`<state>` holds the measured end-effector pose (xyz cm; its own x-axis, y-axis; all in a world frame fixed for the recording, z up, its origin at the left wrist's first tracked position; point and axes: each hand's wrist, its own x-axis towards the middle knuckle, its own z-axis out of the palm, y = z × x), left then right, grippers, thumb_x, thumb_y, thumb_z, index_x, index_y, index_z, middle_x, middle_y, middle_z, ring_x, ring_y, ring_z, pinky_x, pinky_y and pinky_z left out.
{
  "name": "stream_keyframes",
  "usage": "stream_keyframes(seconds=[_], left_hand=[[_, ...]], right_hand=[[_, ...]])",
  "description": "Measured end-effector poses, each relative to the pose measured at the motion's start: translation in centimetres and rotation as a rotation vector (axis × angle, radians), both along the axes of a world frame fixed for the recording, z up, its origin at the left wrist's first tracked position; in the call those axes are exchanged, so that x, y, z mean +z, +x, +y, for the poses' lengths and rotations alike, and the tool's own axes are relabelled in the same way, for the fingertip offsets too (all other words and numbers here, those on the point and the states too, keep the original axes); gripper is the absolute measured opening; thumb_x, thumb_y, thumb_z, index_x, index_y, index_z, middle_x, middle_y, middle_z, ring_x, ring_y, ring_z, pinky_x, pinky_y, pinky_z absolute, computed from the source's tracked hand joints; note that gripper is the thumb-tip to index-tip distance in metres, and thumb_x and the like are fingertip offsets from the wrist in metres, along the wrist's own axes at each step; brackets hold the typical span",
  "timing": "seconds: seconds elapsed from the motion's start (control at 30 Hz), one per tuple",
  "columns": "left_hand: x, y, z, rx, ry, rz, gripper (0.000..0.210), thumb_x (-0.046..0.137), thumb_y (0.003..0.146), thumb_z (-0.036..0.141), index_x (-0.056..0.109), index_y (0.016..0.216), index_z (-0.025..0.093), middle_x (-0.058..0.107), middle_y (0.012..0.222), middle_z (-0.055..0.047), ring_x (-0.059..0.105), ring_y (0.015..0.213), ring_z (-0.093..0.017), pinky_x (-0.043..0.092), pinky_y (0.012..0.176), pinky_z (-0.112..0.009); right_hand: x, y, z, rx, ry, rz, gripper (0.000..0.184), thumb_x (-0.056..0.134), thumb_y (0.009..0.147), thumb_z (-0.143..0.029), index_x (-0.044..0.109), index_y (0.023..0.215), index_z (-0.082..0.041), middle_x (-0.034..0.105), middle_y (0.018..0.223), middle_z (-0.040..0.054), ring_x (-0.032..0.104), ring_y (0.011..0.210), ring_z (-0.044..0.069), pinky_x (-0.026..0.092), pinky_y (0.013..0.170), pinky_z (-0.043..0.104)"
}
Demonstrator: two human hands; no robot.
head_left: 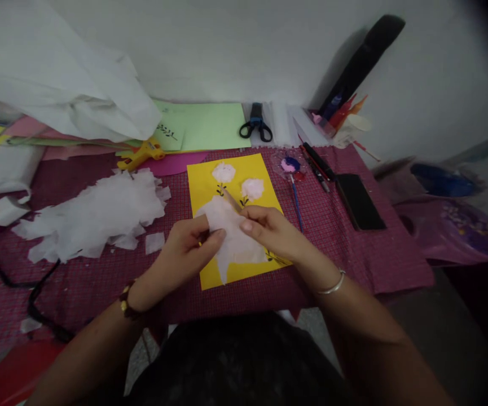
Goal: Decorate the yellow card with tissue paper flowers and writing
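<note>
A thin white paper sheet [239,242], creased and with a pointed lower corner, is held over a yellow card [210,276]. My left hand [188,245] grips its left edge between thumb and fingers. My right hand [269,228] is closed at the sheet's upper right, thumb and fingers pinched together. A pale, narrow pointed piece [232,199] sticks out up and left from the right fingers; its kind is unclear. On the card above are two whitish-pink paper flowers [223,172] [253,189] with dark painted leaves. The sheet and hands hide the card's middle.
Left lies a pile of white paper squares [95,214], with a yellow glue gun [142,155] behind it. Scissors [256,125] rest on papers at the back. Right are a paint palette [290,164], a blue paintbrush [297,200], pens [317,163] and a black phone [360,201].
</note>
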<state>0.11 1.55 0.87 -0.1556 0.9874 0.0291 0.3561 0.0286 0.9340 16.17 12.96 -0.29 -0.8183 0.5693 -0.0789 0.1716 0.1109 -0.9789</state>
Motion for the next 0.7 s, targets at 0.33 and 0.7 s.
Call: stream_keyframes(seconds=[0.33,0.7], left_hand=[[-1.0,-0.4,0.6,0.102,-0.209,-0.343,0.022,0.068,0.079,0.037,0.066,0.075,0.016,0.062,0.065,0.0,0.054,0.056,-0.011,0.05,0.06,-0.026],[-3.3,-2.1,1.5,0.065,-0.277,-0.651,0.022,0.081,0.066,0.033,0.066,0.063,0.016,0.06,0.057,0.002,0.049,0.047,-0.006,0.051,0.063,-0.025]], right_hand=[[-1.1,-0.3,-0.2,-0.177,-0.158,0.109,0.03,0.065,0.077,-0.045,0.05,0.069,-0.02,0.047,0.066,-0.0031,0.041,0.061,0.01,0.033,0.054,0.025],[-0.8,-0.3,0.0,-0.265,-0.095,0.073,0.031,0.063,0.076,-0.043,0.045,0.064,-0.021,0.04,0.061,-0.0047,0.035,0.057,0.009,0.027,0.051,0.025]])
